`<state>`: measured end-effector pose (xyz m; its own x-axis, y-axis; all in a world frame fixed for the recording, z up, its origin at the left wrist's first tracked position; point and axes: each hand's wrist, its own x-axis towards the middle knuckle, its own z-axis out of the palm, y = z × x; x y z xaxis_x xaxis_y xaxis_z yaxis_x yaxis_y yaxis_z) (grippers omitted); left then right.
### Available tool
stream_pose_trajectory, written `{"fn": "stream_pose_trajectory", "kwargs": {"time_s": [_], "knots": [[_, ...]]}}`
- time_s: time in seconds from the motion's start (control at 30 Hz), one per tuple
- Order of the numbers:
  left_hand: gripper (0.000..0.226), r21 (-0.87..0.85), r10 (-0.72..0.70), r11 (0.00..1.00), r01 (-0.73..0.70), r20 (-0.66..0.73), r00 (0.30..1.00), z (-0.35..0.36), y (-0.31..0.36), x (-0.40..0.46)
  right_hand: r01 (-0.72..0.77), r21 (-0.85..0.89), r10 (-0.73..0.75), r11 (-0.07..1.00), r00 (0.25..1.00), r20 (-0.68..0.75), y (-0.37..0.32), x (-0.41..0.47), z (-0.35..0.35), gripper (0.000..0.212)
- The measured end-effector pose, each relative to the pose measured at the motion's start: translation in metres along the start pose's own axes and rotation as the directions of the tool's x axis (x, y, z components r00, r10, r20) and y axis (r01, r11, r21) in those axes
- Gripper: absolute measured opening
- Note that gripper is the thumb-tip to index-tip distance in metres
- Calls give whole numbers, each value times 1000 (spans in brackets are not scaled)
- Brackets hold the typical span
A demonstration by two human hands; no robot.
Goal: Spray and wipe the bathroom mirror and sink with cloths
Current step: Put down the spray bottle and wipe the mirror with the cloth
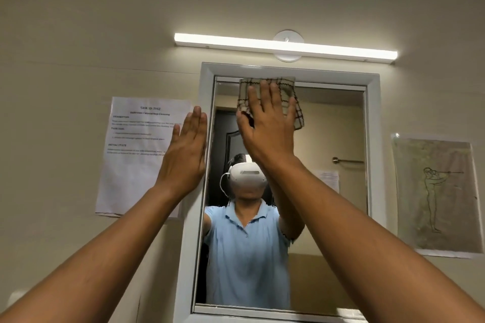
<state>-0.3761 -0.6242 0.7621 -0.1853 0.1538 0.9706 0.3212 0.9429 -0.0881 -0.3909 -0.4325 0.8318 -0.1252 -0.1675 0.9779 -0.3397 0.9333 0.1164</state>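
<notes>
The mirror (330, 128) in a pale blue-white frame (374, 139) hangs on the wall ahead. My right hand (267, 123) lies flat, fingers spread, and presses a beige checked cloth (295, 102) against the glass near the mirror's top left. My left hand (185, 155) rests flat with fingers together against the frame's left edge and holds nothing. The sink and any spray bottle are out of view.
A lit tube lamp (286, 46) runs above the mirror. A printed task sheet (141, 155) is taped to the wall on the left. A line drawing (435, 194) hangs on the right. The glass reflects a person in a headset and a dark door.
</notes>
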Motion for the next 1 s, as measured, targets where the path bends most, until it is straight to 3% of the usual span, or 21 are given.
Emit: {"fn": "stream_pose_trajectory", "kwargs": {"time_s": [0.3, 0.6, 0.9, 1.0], "knots": [[66, -10, 33, 999, -33, 8, 999, -1, -5, -7, 190, -57, -187, 980, 981, 51, -32, 2, 6, 67], [60, -29, 42, 999, -42, 10, 999, -2, -10, -22, 328, -42, -328, 944, 945, -2, -33, -72, 21, 69], [64, 32, 54, 998, -55, 42, 998, -2, -7, -39, 592, -96, -578, 801, 805, 136, 18, -128, 14, 69], [65, 26, 54, 998, -56, 50, 997, -2, -7, -41, 597, -120, -576, 793, 799, 171, 44, -120, 3, 70]]}}
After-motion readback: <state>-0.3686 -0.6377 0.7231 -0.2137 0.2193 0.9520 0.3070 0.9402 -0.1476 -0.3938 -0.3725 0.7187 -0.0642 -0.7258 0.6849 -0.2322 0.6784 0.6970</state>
